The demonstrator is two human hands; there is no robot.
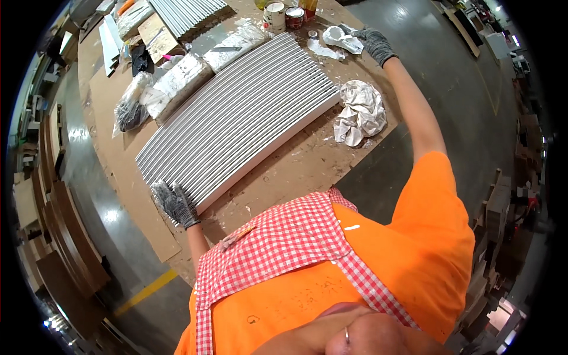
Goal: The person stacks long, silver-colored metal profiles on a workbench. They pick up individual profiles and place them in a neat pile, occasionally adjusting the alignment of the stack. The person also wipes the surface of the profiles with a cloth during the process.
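Head view: the left hand (pixel 176 204) presses flat, fingers spread, on the near corner of the ribbed white panel (pixel 239 115) lying across the brown board. The right hand (pixel 374 42) closes on a white scoop (pixel 340 38) beyond the panel; keeping that corner pinned should stop the panel sliding.

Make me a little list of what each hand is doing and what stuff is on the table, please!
Left hand: gloved, resting on the near corner of the ribbed white panel.
Right hand: gloved, stretched out far, gripping a crumpled white rag.
Panel: long, grooved, lying flat on the cardboard-covered table.
Nearby: two small tins, a big crumpled sheet, wrapped bundles.
Clothes: orange shirt, red checked apron.
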